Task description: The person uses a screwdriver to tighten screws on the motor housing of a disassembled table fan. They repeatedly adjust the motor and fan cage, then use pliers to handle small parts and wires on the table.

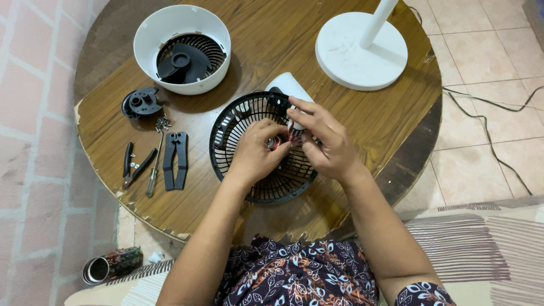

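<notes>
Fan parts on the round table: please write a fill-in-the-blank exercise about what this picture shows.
1. Both hands, the left hand and the right hand, work at the middle of the black ____.
2. The white housing lies at the table's far ____ side.
3. The pliers lie to the ____ of the screwdriver.
4. The colour of the round fan base is ____.

Missing words: grille; left; left; white

white fan base (361, 51), pliers (136, 166), screwdriver (154, 165)
</notes>
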